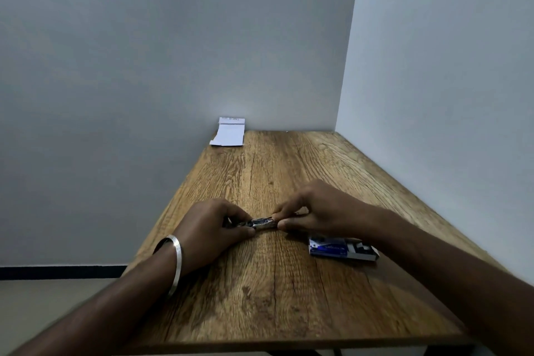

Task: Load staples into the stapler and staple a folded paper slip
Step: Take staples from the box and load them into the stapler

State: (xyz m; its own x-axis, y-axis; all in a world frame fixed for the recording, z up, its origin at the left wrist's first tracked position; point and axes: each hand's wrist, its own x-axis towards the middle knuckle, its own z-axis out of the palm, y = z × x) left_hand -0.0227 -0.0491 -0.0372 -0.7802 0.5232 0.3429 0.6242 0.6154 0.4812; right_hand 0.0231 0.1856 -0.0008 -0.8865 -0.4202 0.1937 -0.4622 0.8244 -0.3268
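A small dark and silver stapler (pixel 261 223) lies on the wooden table (pixel 289 283) between my two hands. My left hand (pixel 211 230) grips its left end with curled fingers and thumb. My right hand (pixel 315 211) pinches its right, metal end between thumb and fingers. A blue staple box (pixel 341 249) lies open just right of the stapler, under my right forearm. A folded white paper slip (pixel 229 132) leans against the wall at the table's far left corner. Most of the stapler is hidden by my fingers.
Grey walls close in the table at the back and on the right. The table's left edge drops to the floor, where a dark skirting strip (pixel 57 272) runs along the wall. A metal bangle (pixel 173 257) circles my left wrist.
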